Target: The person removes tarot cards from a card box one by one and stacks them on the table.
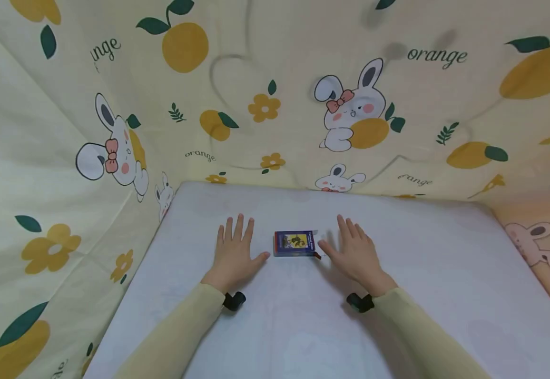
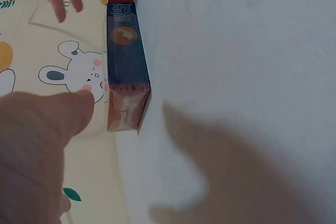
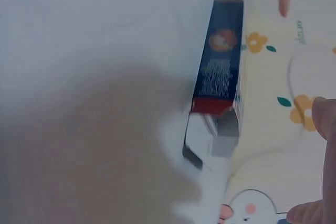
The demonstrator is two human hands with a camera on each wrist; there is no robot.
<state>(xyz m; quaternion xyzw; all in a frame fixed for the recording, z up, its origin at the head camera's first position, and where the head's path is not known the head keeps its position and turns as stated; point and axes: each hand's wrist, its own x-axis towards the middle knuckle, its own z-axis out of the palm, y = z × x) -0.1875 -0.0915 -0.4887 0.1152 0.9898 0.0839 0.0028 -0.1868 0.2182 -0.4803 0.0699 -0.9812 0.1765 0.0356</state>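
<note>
A small dark blue cardboard box (image 1: 295,243) with a yellow picture on its top face lies flat on the table. Its right end stands open, the flaps (image 3: 226,132) folded outward in the right wrist view. The opposite end, reddish, faces my left hand (image 1: 234,256). That hand has its fingers spread and straight, thumb tip just left of the box. On the other side hovers my right hand (image 1: 356,256), fingers extended, its thumb close to the flaps. Neither hand grips anything. In the left wrist view the box's side (image 2: 126,51) shows small print and a round orange picture.
The box lies on a white-covered table (image 1: 280,326). A cloth curtain (image 1: 294,63) printed with rabbits and oranges hangs behind the table and along both sides. Both wrists carry small black cameras, and the hands cast shadows on the surface.
</note>
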